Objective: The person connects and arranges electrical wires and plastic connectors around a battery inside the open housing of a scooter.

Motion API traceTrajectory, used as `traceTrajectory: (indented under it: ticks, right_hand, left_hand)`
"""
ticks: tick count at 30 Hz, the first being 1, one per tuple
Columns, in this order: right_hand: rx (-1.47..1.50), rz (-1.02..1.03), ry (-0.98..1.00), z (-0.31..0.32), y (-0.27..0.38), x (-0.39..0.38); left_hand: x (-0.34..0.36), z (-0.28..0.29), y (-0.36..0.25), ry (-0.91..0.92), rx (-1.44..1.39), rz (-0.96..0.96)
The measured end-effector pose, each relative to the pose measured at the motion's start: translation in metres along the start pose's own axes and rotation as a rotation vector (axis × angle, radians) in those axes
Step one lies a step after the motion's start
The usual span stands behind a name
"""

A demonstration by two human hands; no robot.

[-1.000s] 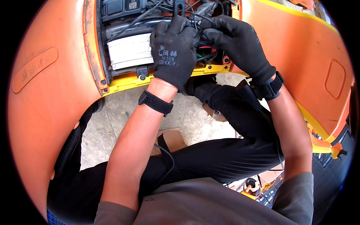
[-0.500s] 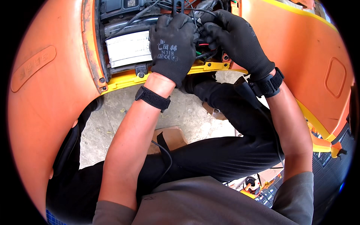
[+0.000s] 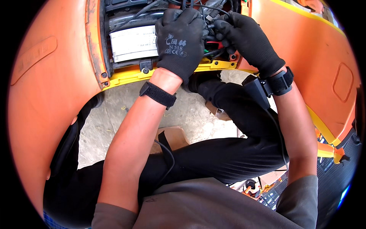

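My left hand [image 3: 180, 42], in a black work glove, lies back up over an opening full of wiring. Its fingers curl down, and whatever they hold is hidden beneath the glove. To its right, my right hand [image 3: 248, 44], gloved the same way, has its fingers bent and pressed together. A thin black cable [image 3: 213, 8] runs into its fingertips. Between the hands sit grey plug connectors [image 3: 211, 18] and a red wire [image 3: 214, 42]. A white label [image 3: 133, 44] is stuck on the part beside my left hand.
Orange body panels [image 3: 49, 87] flank the opening, with a yellow frame bar [image 3: 127, 77] along its near edge. A black box-shaped part [image 3: 126, 4] is at the far left. Below lie cardboard [image 3: 175, 138] on the concrete floor and my black-trousered legs [image 3: 221, 154].
Both hands have shifted slightly right and nearer in the picture, along with the whole opening. More of the grey connectors shows between them now. The right fingers remain at the black cable.
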State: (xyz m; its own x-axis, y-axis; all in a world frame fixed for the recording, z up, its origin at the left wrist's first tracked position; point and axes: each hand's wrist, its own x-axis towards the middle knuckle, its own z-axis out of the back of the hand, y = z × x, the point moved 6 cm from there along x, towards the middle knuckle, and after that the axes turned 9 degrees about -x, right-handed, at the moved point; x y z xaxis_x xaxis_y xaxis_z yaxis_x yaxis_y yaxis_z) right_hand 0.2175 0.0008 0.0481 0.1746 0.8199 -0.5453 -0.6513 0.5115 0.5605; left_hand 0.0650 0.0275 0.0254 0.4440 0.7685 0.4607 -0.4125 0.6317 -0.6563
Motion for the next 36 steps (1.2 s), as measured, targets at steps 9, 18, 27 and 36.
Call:
traceTrajectory:
  ticks: [9,18,27,36]
  right_hand:
    - [-0.240,0.184,-0.080,0.005,0.016,-0.004]
    - [-0.410,0.491,-0.098,0.011,0.041,-0.004]
    - [-0.717,0.555,-0.011,0.010,0.070,0.004]
    - [-0.612,0.532,-0.071,0.008,0.059,0.001]
  left_hand:
    - [0.012,0.014,-0.006,0.016,-0.115,0.079]
    - [0.013,0.013,-0.007,0.016,-0.157,0.022]
    - [0.009,0.005,-0.005,0.101,-0.088,-0.010]
    - [0.008,0.006,-0.009,0.071,-0.090,-0.003]
